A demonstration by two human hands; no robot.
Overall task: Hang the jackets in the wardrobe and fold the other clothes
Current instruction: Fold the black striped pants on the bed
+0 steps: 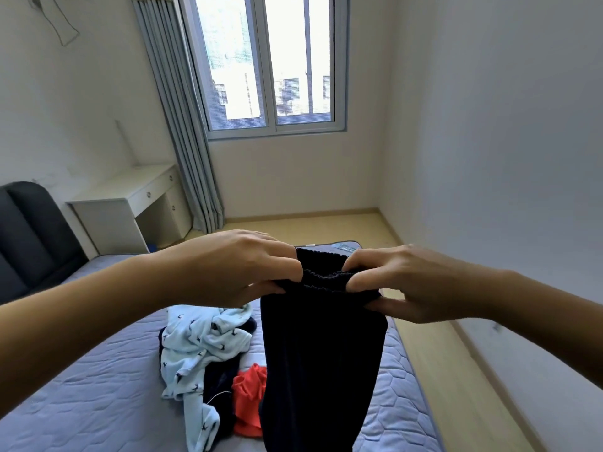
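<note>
A bedroom seen from above a bed (81, 402) with a blue quilted cover, its dark headboard (26, 236) at the far left. On the middle of the bed lies a loose heap of clothes, apparently not yet folded: a pale blue top (195, 347) with small dark prints, a dark garment (220, 383) partly under it, and a red one (249, 399) at the heap's right edge. Above the bed, the left hand (241, 265) pinches the left end of an elastic waistband (326, 275), fingers curled over it. From the waistband, black trousers (319, 353) hang straight down over the bed's right half, just in front of the heap. They seem to be held up so the legs fall flat and line up for folding. Their lower end is cut off by the frame. The right hand (401, 282) pinches the waistband's right end the same way, near the left hand, so the band stays gathered rather than stretched. No wardrobe is in view.
</note>
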